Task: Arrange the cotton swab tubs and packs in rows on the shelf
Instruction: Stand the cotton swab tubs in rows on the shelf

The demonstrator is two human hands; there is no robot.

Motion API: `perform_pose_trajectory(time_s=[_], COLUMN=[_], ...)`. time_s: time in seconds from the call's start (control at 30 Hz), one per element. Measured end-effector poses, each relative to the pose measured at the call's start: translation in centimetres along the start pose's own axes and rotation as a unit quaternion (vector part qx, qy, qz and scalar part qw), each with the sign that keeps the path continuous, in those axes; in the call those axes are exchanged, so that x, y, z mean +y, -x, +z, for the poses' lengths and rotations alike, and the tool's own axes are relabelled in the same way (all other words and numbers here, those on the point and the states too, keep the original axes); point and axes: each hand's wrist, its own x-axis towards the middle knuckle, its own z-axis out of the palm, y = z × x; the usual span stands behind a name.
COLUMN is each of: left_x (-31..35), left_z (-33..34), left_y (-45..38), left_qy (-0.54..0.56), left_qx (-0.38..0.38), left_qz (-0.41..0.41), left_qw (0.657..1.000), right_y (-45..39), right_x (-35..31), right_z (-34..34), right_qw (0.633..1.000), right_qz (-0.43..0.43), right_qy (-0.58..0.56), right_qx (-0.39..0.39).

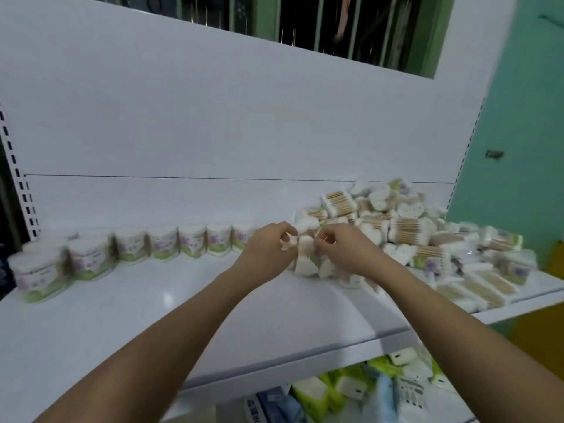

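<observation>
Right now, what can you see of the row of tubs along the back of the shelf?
The row of tubs stands upright on the white shelf, running from the left edge toward the middle, close to the back panel. Each looks like clear plastic with a white top and a label in purple and green. At the left end a few stand in front of the line. The left hand is just past its right end. The picture is blurred, so print is unreadable.

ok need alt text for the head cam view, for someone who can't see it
Both hands, left hand and right hand, grip a cotton swab tub at the near edge of a jumbled pile of tubs and packs on a white shelf. A row of upright tubs runs leftward from the hands along the back panel.
</observation>
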Motion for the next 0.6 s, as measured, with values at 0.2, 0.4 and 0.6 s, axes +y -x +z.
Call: perform_pose_trajectory(time_s=[0.2, 0.4, 0.6], left_x=[3.1, 3.5, 4.0], left_z=[4.8, 8.6, 10.2], left_y=[-5.0, -8.3, -9.1], left_qy=[-0.001, -0.037, -0.071], left_qx=[-0.049, -0.087, -0.071], left_qz=[-0.029, -0.076, -0.087], left_qw=[0.998, 0.993, 0.991], right_y=[-1.6, -2.6, -3.4], right_x=[6.5, 10.2, 12.4], right_z=[-5.3, -6.2, -5.5], right_qw=[0.999, 0.999, 0.998], right_qz=[0.017, -0.03, -0.066], right_qy=[0.051, 0.023, -0.004], right_qx=[0.009, -0.001, -0.021])
